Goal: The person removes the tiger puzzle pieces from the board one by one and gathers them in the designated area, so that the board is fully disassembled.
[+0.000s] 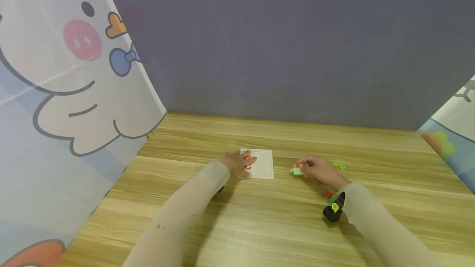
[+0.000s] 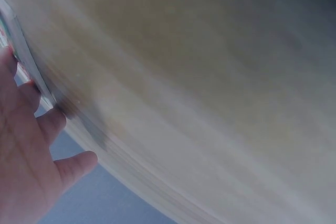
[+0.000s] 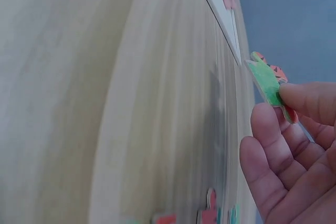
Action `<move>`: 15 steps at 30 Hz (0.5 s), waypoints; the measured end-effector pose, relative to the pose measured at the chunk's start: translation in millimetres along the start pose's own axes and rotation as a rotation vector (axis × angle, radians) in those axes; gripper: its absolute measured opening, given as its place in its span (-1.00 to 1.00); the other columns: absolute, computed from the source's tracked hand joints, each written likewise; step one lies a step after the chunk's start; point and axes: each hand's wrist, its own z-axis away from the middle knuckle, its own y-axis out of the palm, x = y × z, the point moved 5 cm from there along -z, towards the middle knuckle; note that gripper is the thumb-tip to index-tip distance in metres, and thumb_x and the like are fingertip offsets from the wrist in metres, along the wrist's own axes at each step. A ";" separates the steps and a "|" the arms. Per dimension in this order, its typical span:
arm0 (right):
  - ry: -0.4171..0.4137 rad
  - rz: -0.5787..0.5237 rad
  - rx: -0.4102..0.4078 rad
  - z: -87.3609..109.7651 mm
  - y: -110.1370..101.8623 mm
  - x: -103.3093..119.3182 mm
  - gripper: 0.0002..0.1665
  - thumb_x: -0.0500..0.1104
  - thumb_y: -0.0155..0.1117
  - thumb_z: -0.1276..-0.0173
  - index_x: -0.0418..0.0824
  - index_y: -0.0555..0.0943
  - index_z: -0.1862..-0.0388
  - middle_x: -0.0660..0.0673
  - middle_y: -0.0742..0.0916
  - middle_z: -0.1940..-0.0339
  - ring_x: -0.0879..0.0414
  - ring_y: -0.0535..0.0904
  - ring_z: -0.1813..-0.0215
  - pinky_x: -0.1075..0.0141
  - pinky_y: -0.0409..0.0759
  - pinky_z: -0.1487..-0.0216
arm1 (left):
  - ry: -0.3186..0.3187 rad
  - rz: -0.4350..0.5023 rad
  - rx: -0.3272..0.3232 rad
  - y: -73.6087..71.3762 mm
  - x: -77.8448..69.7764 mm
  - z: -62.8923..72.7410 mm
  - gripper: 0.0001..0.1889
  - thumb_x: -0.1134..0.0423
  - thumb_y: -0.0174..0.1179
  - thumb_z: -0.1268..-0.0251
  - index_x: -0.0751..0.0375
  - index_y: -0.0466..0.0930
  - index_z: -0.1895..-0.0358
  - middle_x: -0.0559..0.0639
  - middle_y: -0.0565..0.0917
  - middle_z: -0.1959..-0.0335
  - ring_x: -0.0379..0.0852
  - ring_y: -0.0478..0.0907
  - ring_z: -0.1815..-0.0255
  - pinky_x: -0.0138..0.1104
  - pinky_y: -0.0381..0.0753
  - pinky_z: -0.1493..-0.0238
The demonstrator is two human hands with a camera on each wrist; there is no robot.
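Note:
My left hand (image 1: 237, 164) rests with spread fingers on the left side of a white puzzle board (image 1: 263, 165). Red and green puzzle pieces (image 1: 248, 167) show between those fingers, inside the board's raised border. In the left wrist view, the fingertips (image 2: 52, 121) lie right at the board's edge. To the right of the board, my right hand (image 1: 319, 170) pinches a green and orange-red puzzle piece (image 3: 268, 81) between thumb and fingers. The piece is held above the table, and its knobbed edge points toward the board.
Several loose puzzle pieces lie on the wooden table (image 1: 259, 221) near my right hand, including a green one (image 1: 339, 165) behind it and a red one (image 1: 328, 193) beside the black wrist camera (image 1: 333, 211). A grey panel (image 1: 282, 44) rises behind the table.

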 end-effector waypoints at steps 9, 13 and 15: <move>0.072 -0.070 0.026 15.9 -11.3 -7.9 -0.48 -0.22 0.14 -0.51 -0.57 0.41 -0.29 -0.14 0.71 0.15 0.12 0.64 0.31 0.28 0.65 0.28 | 0.000 0.007 0.000 0.6 -0.9 1.0 -0.22 -0.34 -0.10 -0.43 -0.37 -0.18 -0.62 -0.24 -0.22 -0.65 -0.08 -0.21 -0.64 0.06 0.12 -0.50; 0.105 -0.145 0.075 23.3 -14.0 -11.6 -0.43 -0.22 0.07 -0.56 -0.63 0.31 -0.34 -0.08 0.70 0.21 0.17 0.64 0.36 0.30 0.67 0.26 | 0.004 0.001 -0.006 -0.3 -0.8 2.8 -0.22 -0.35 -0.12 -0.43 -0.37 -0.18 -0.62 -0.25 -0.22 -0.65 -0.10 -0.20 -0.64 0.04 0.14 -0.50; 0.109 -0.168 0.088 25.4 -14.9 -12.6 -0.43 -0.23 0.06 -0.56 -0.65 0.28 -0.34 -0.06 0.69 0.27 0.19 0.63 0.38 0.31 0.67 0.28 | 0.003 -0.004 -0.007 -0.9 -0.4 4.2 -0.22 -0.35 -0.12 -0.44 -0.36 -0.19 -0.62 -0.25 -0.22 -0.65 -0.10 -0.20 -0.64 0.04 0.14 -0.50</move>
